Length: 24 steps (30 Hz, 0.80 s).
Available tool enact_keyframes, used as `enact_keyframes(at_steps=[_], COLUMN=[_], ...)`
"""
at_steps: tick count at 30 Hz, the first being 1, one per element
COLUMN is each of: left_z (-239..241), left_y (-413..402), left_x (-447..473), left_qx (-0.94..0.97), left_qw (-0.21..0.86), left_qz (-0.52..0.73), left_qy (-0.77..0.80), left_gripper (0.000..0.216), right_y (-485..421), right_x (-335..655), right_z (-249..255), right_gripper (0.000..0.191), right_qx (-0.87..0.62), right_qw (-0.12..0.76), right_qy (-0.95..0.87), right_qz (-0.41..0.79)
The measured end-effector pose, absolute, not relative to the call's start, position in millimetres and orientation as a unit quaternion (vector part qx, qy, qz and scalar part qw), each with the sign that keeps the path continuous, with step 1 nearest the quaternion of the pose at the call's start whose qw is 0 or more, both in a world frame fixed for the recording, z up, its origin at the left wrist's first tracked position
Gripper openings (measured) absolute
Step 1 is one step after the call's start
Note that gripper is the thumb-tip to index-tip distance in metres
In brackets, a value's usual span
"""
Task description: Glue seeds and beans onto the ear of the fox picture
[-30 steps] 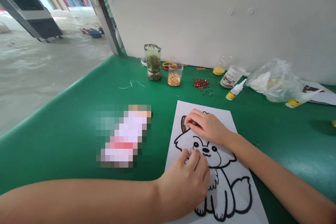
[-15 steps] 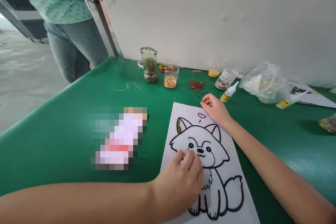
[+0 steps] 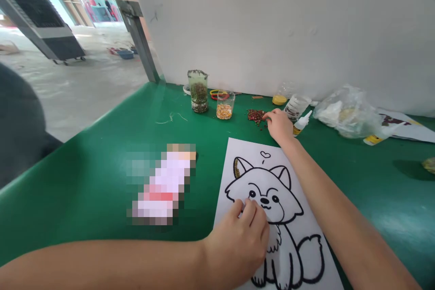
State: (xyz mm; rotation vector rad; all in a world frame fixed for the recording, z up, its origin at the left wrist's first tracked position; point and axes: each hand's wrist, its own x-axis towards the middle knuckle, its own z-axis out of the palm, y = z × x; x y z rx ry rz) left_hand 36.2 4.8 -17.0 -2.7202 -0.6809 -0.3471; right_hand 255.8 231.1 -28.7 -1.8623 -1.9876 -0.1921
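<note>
A sheet of paper [image 3: 222, 181] with a black-outlined cartoon fox lies on the green table; one ear of the fox has a strip of small greenish-brown grains in it. My left hand [image 3: 239, 240] rests on the drawing below the fox's face, fingers curled together; whatever they hold is hidden. Beyond the top of the sheet, my right hand [image 3: 279, 126] touches the edge of a small pile of dark red beans [image 3: 255, 115], its fingertips drawn together. Any bean between them is too small to make out. A glue bottle [image 3: 302, 122] lies just right of that hand.
Behind stand a cup of green seeds [image 3: 199, 95] and a cup of corn kernels [image 3: 224, 111]. A tipped clear container [image 3: 297, 105], a plastic bag [image 3: 350, 113] and a second glue bottle [image 3: 374, 139] lie rightward. A blurred-out object [image 3: 165, 186] lies left. A white wall [image 3: 272, 22] bounds the back.
My right hand has moved from the top edge of the paper forward to the bean pile. My left hand stays on the drawing. The person at the far left has mostly left the view.
</note>
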Motion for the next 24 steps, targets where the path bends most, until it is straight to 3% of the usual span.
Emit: enact_keyframes(at_steps=[24], left_z=[-16], left_y=[3], left_x=[36], left_qx=[-0.952], left_qw=[0.158], left_qz=[-0.123], left_qy=[-0.233], left_gripper=[0.03], right_y=[245], right_x=[254], right_z=[-20], right_gripper=[0.017], right_qx=[-0.703], right_qw=[0.129], right_qy=[-0.698], right_qz=[-0.044])
